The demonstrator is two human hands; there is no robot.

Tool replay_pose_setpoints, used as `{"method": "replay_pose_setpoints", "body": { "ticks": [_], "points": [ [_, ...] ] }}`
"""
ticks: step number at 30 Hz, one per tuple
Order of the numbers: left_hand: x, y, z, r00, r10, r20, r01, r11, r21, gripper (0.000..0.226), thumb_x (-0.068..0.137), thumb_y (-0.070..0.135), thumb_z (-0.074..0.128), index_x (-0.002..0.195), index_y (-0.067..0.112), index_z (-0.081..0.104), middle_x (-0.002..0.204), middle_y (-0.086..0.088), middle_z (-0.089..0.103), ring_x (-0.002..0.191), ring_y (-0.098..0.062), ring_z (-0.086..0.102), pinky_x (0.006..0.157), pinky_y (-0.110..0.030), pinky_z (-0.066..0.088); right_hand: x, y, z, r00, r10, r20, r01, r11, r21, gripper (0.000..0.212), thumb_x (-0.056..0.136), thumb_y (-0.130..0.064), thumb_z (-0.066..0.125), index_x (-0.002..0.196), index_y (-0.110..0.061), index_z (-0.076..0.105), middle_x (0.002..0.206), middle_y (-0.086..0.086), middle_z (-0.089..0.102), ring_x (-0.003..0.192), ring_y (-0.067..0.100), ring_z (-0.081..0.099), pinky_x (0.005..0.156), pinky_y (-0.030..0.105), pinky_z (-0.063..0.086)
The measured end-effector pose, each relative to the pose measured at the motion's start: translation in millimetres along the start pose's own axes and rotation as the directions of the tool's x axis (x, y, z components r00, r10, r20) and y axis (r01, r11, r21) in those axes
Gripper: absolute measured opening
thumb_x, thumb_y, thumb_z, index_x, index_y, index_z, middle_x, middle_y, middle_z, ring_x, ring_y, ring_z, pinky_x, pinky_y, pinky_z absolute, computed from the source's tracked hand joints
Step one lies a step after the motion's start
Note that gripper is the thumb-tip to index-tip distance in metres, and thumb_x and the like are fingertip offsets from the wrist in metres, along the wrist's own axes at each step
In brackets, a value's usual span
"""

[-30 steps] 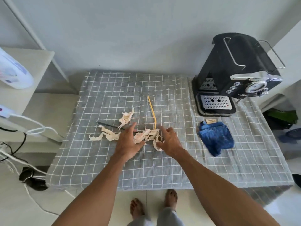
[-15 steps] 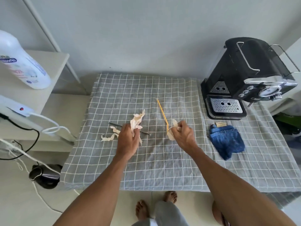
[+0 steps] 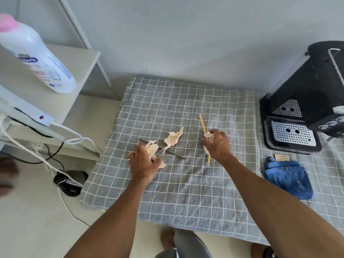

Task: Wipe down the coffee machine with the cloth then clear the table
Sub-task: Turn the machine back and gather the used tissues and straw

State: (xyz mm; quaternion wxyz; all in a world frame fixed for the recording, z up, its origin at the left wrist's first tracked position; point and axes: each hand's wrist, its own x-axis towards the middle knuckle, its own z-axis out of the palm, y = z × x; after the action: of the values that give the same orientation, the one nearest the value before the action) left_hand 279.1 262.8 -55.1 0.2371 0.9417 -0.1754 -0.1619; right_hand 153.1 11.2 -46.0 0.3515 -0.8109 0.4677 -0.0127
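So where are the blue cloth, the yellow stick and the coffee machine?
blue cloth (image 3: 287,179): head view, middle of the denim fabric.
yellow stick (image 3: 202,123): head view, upper shaft above the right hand.
coffee machine (image 3: 305,79): head view, its black side panel.

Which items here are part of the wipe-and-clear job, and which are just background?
Job:
- coffee machine
- blue cloth
- paper scraps: under the left hand, loose one, one in the right hand
- yellow stick, also in the right hand
- dark stick
- small tan piece by the cloth

Background:
- white bottle on the shelf
- cables
- checked tablecloth
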Motion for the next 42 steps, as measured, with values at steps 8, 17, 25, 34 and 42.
{"method": "replay_pose_setpoints", "body": {
  "ticks": [8, 17, 25, 34, 42],
  "points": [
    [22.4, 2.2, -1.9, 0.998, -0.040, -0.055, 0.019, 0.942, -0.334, 0.043, 0.081, 0.012, 0.075, 0.109, 0.016, 0.042, 0.101, -0.004, 0.056, 0.083, -0.022, 0.056, 0.073, -0.040, 0.054, 20.2, -20.1, 14.6, 0.998, 0.058, -0.007, -0.056, 0.987, 0.152, 0.025, 0.096, -0.015, 0.059, 0.121, -0.013, 0.059, 0.107, 0.009, 0.062, 0.081, 0.016, 0.058, 0.073, 0.032, 0.048],
    [49.0, 3.6, -9.0, 0.991, 0.026, 0.130, -0.007, 0.990, -0.140, 0.045, 0.085, 0.018, 0.077, 0.109, 0.025, 0.039, 0.107, -0.002, 0.064, 0.094, -0.025, 0.063, 0.080, -0.043, 0.054, 13.9, -71.2, 43.8, 0.818, -0.387, 0.425, 0.381, 0.919, 0.103, 0.057, 0.087, -0.020, 0.081, 0.140, -0.024, 0.062, 0.113, 0.005, 0.075, 0.087, 0.011, 0.067, 0.075, 0.008, 0.047],
    [48.5, 5.9, -14.3, 0.983, 0.051, 0.176, -0.055, 0.998, 0.014, 0.037, 0.092, 0.025, 0.069, 0.113, 0.023, 0.039, 0.113, 0.002, 0.070, 0.097, -0.030, 0.066, 0.080, -0.048, 0.054, 12.4, -55.4, 53.9, 0.896, -0.276, 0.348, 0.251, 0.961, 0.117, 0.036, 0.084, -0.031, 0.084, 0.117, -0.026, 0.072, 0.094, -0.004, 0.072, 0.083, 0.018, 0.065, 0.075, 0.026, 0.053],
    [25.6, 5.5, -24.7, 0.979, 0.035, 0.200, -0.019, 0.997, -0.080, 0.038, 0.093, 0.028, 0.070, 0.111, 0.024, 0.036, 0.102, -0.003, 0.062, 0.076, -0.022, 0.066, 0.063, -0.042, 0.060, -12.3, -24.4, -15.0, 0.974, -0.208, 0.094, 0.167, 0.929, 0.329, 0.027, 0.083, -0.028, 0.086, 0.103, -0.019, 0.071, 0.080, -0.008, 0.069, 0.060, -0.003, 0.060, 0.056, 0.010, 0.046],
    [-7.9, 79.3, 5.5, 0.914, 0.136, 0.382, -0.002, 0.943, -0.332, 0.040, 0.090, 0.034, 0.073, 0.115, 0.026, 0.043, 0.102, -0.002, 0.065, 0.072, -0.020, 0.070, 0.044, -0.025, 0.050, -75.7, 34.6, -82.6, 0.997, -0.066, -0.038, 0.075, 0.909, 0.410, 0.029, 0.080, -0.035, 0.089, 0.099, -0.024, 0.070, 0.069, -0.014, 0.069, 0.054, -0.005, 0.060, 0.050, 0.011, 0.046]
  ]
}}
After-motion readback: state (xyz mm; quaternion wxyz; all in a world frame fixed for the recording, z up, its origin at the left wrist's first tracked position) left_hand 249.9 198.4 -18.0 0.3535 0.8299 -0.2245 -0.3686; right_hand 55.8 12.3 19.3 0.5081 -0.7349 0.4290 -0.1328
